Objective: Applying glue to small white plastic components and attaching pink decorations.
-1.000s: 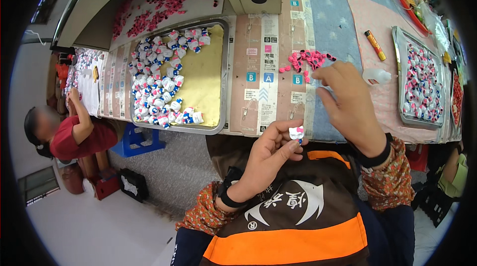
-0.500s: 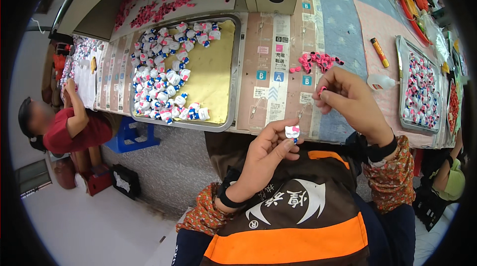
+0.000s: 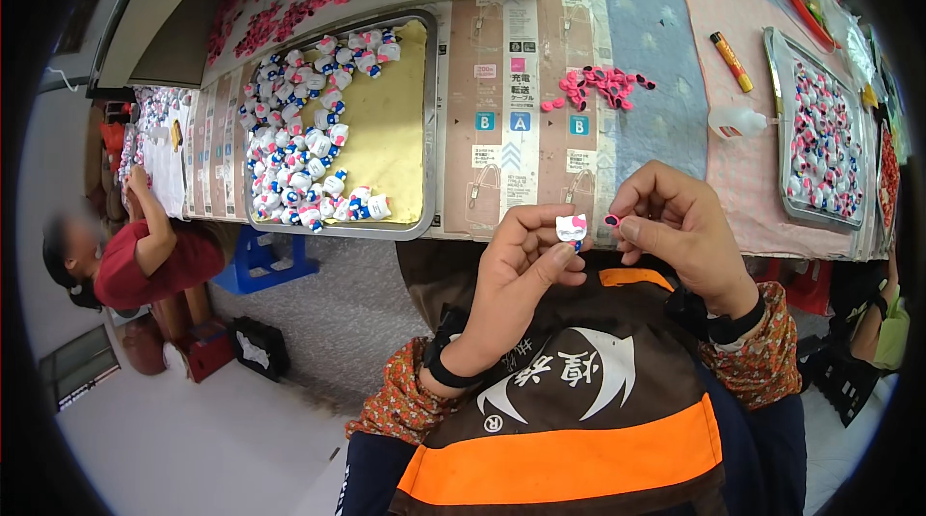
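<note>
Both hands raised, close together — left hand [image 3: 521, 260], right hand [image 3: 675, 227] fingertips pinched.

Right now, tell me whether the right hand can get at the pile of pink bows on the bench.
Probably yes: the right hand pinches one small pink piece, and nothing lies between it and the pink bows.

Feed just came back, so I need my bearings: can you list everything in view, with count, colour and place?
small figure: one, white with pink bow, in left hand
small pink piece: one, pinched in right hand
loose pink pieces: a cluster, on the bench ahead
left tray: one, metal, yellow liner, many white figures
right tray: one, metal, many small pieces
glue bottle: one, clear, beside right tray
marker: one, orange
co-worker: one, red shirt, far left
left hand: holding figure
right hand: holding piece
</note>
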The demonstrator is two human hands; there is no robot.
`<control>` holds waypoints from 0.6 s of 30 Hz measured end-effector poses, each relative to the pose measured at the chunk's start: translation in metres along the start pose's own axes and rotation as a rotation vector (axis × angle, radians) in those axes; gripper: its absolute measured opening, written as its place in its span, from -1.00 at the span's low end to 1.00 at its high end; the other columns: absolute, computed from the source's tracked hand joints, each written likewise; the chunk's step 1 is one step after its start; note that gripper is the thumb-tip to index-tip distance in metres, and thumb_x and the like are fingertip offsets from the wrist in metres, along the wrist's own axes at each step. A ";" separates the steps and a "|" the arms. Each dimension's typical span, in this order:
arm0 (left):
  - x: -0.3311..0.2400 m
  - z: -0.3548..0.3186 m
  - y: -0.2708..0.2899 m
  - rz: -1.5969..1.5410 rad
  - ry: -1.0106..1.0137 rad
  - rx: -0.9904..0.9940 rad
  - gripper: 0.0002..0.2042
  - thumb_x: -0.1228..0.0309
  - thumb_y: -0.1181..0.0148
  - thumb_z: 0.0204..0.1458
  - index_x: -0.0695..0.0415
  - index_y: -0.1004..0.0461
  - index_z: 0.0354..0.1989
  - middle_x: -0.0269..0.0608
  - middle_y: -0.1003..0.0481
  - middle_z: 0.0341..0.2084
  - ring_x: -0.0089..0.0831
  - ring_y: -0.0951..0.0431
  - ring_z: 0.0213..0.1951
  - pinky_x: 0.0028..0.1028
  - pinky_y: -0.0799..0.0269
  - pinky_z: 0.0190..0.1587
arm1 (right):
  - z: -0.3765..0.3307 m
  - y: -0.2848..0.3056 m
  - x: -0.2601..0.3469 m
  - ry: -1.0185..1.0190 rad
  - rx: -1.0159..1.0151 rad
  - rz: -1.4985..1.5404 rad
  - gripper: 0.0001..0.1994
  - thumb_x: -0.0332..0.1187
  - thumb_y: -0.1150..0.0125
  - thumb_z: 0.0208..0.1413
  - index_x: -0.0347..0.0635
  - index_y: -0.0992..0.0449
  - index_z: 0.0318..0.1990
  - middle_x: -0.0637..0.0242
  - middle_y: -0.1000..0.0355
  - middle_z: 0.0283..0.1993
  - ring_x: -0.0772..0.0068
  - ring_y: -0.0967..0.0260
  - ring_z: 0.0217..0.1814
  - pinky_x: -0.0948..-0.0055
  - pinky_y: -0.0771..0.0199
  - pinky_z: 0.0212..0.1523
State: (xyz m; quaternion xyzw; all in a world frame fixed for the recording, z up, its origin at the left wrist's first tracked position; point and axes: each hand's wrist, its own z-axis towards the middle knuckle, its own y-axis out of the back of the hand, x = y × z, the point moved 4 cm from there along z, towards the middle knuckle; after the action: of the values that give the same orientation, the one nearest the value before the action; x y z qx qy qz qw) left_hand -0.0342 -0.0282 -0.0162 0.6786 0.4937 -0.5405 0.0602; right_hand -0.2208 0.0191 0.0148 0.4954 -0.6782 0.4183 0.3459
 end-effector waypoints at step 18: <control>0.010 -0.002 -0.014 0.029 0.018 -0.026 -0.65 0.48 -0.08 0.27 0.21 -0.26 0.20 -0.07 -0.51 -0.10 -0.49 -0.57 -0.17 -0.47 -0.60 -0.11 | -0.015 0.012 0.008 0.512 -0.288 -0.976 -0.77 -0.64 -0.08 0.04 -0.27 -0.44 -0.12 0.18 -0.38 -0.34 0.26 -0.43 -0.29 0.30 -0.41 -0.31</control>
State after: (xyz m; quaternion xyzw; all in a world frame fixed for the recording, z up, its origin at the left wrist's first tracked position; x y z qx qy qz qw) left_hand -0.0434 -0.0141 -0.0170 0.6896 0.4914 -0.5270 0.0722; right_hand -0.2337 0.0314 0.0249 0.5821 -0.3154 0.2199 0.7165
